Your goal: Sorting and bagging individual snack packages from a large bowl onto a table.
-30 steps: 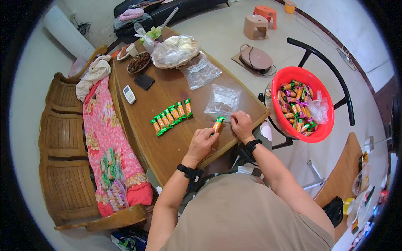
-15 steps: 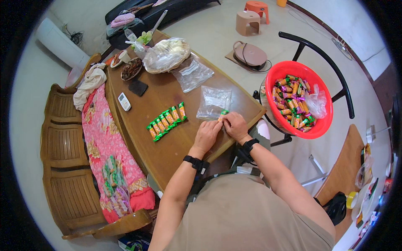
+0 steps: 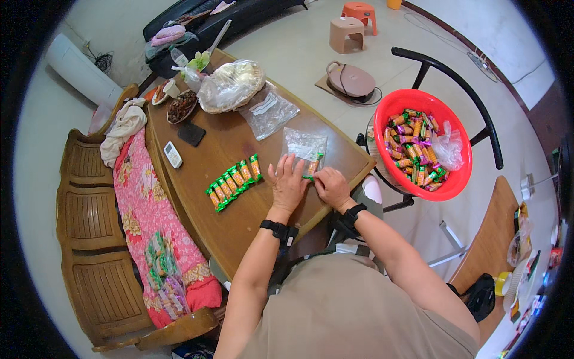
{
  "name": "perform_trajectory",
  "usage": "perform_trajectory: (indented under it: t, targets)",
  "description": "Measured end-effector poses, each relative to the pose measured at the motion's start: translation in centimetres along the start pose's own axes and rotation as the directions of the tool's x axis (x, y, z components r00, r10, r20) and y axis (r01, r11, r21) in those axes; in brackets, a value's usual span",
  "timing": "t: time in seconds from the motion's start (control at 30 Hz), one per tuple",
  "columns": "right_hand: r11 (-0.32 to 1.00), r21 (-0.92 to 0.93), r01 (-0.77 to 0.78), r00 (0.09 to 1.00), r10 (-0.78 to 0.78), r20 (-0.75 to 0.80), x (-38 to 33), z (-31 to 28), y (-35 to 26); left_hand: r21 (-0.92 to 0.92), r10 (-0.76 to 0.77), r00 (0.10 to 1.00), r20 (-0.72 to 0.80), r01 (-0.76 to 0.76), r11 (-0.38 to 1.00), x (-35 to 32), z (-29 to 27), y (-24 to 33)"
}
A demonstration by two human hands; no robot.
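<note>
A small snack roll in a green and orange wrapper (image 3: 314,164) lies on a clear plastic bag (image 3: 297,143) near the table's right edge. My left hand (image 3: 287,188) rests by the bag's lower left edge, fingers stretched and apart, its thumb close to the wrapper's near green end. At that same end my right hand (image 3: 333,189) is closed, fingertips pinching the wrapper. Left of my hands, several matching wrapped snack rolls (image 3: 233,181) lie side by side in a slanting row on the wooden table (image 3: 239,224). Black bands circle both wrists.
To the right, a red basin (image 3: 465,164) of wrapped snacks stands on a black-framed chair (image 3: 478,90). Farther up the table are another clear bag (image 3: 269,112), a covered basket (image 3: 232,87), a dark square pad (image 3: 191,134) and a white remote (image 3: 173,154). A wooden bench (image 3: 98,224) runs along the left.
My left hand has opened, its fingers spreading away from the wrapped snack roll. More of the roll now shows on the bag. My right hand stays at its near end.
</note>
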State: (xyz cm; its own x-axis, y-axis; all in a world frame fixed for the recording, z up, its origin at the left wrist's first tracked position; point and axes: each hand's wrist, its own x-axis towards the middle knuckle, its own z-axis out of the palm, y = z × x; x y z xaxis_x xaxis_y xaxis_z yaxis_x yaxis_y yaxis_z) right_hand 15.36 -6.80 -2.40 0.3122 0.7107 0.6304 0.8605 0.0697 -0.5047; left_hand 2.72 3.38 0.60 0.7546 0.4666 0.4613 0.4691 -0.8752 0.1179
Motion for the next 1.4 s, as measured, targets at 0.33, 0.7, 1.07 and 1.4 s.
perform_trajectory:
  t: [0.33, 0.7, 1.07, 1.4]
  targets:
    - [0.999, -0.033, -0.003, 1.0, 0.004, 0.03, 0.2, -0.4, -0.3, -0.077, -0.044, 0.999, 0.02, 0.045, 0.996, 1.4, 1.2, 0.2]
    - [1.0, -0.014, 0.001, 1.0, -0.001, 0.012, 0.2, -0.4, -0.3, -0.094, -0.028, 0.999, -0.023, 0.026, 0.995, 3.3, 1.9, 0.5]
    - [0.988, -0.113, -0.104, 0.994, 0.102, -0.023, 0.2, -0.1, -0.3, -0.113, 0.034, 0.998, -0.045, -0.038, 0.993, 3.0, 2.4, 0.4]
    - [0.991, -0.102, -0.089, 0.996, 0.088, -0.016, 0.3, 0.0, -0.3, -0.126, 0.019, 0.999, -0.038, -0.024, 0.992, 3.4, 3.1, 0.3]
